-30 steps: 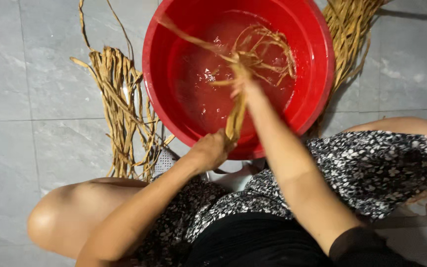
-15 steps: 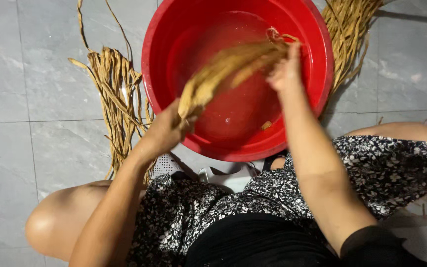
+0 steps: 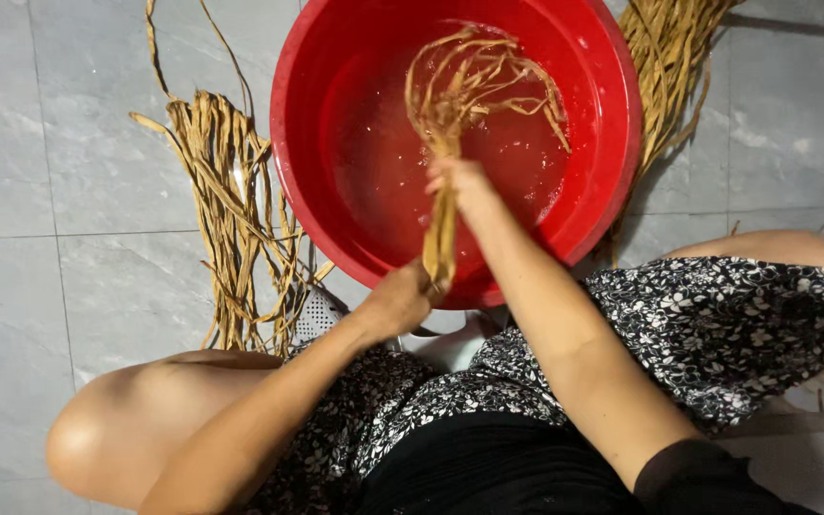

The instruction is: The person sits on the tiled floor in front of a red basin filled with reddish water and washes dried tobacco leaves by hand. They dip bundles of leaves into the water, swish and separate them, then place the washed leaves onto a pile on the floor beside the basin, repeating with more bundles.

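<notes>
Over red basin (image 3: 612, 124), both hands (image 3: 402, 296) (image 3: 460, 176) grip fibre bundle (image 3: 442, 224), forearms angled upward.

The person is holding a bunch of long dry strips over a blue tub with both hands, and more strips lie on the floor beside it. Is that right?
Not quite: the tub is red, not blue, as the head view shows. The rest holds: the left hand and right hand both grip the bunch of strips over it, and more strips lie on the tiled floor.
</notes>
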A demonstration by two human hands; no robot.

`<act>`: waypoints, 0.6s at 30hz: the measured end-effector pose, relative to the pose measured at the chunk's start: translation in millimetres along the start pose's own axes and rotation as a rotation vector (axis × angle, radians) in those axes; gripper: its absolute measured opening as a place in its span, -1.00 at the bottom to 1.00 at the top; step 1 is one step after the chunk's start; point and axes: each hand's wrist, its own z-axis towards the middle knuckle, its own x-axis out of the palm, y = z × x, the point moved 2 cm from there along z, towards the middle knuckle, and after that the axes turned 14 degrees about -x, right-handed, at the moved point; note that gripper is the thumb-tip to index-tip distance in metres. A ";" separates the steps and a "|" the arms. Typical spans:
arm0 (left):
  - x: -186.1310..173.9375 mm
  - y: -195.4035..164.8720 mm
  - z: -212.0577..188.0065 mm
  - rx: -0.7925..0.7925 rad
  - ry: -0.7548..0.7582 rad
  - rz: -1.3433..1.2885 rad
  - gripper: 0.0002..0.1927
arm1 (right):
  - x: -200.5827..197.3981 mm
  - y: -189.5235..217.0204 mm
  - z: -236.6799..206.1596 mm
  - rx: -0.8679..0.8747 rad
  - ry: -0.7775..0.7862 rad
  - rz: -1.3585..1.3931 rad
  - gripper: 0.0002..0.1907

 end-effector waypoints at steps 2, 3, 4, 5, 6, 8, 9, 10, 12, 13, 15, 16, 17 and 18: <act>-11.8 -14.5 -25.7 0.034 0.048 0.044 -0.61 | -33.7 24.2 19.5 -0.118 -0.065 0.062 -0.82; -19.9 -21.4 -38.0 0.056 0.089 0.038 -0.60 | -48.7 37.3 27.1 -0.125 -0.132 -0.005 -0.83; -31.2 -27.5 -49.4 0.084 0.124 0.028 -0.58 | -61.7 51.5 34.4 -0.136 -0.194 -0.077 -0.84; -42.5 -31.8 -61.3 0.103 0.165 0.023 -0.56 | -76.0 65.6 38.9 -0.150 -0.250 -0.147 -0.84; -52.8 -33.2 -72.1 0.052 0.177 0.063 -0.56 | -92.9 77.6 38.1 -0.152 -0.311 -0.218 -0.81; -75.2 -34.3 -84.0 -0.042 0.189 0.135 -0.56 | -108.4 104.7 38.6 -0.210 -0.381 0.175 -0.84; -84.7 -35.3 -85.3 -0.093 0.170 0.104 -0.57 | -113.9 118.9 34.8 -0.252 -0.371 0.218 -0.77; -93.1 -33.2 -86.9 -0.149 0.154 0.073 -0.58 | -114.7 127.4 29.9 -0.278 -0.355 0.257 -0.69; -108.6 -22.9 -85.4 -0.164 0.078 -0.030 -0.61 | -106.4 135.4 18.0 -0.286 -0.304 0.330 -0.54; -120.4 -17.1 -77.6 -0.119 0.011 -0.092 -0.65 | -97.9 134.3 10.7 -0.264 -0.262 0.340 -0.46; -132.9 -4.4 -52.0 -0.022 -0.066 -0.232 -0.68 | -66.4 118.9 -1.8 -0.196 -0.181 0.299 -0.30; -131.4 4.0 -36.3 0.023 -0.065 -0.314 -0.67 | -45.2 100.2 -8.8 -0.130 -0.225 0.243 -0.25; -125.6 14.0 -20.6 0.070 -0.059 -0.393 -0.65 | -30.0 82.9 -20.7 -0.063 -0.274 0.189 -0.16; -116.2 23.8 -1.8 0.041 -0.080 -0.419 -0.65 | 3.6 66.9 -34.5 -0.033 0.520 0.438 -0.07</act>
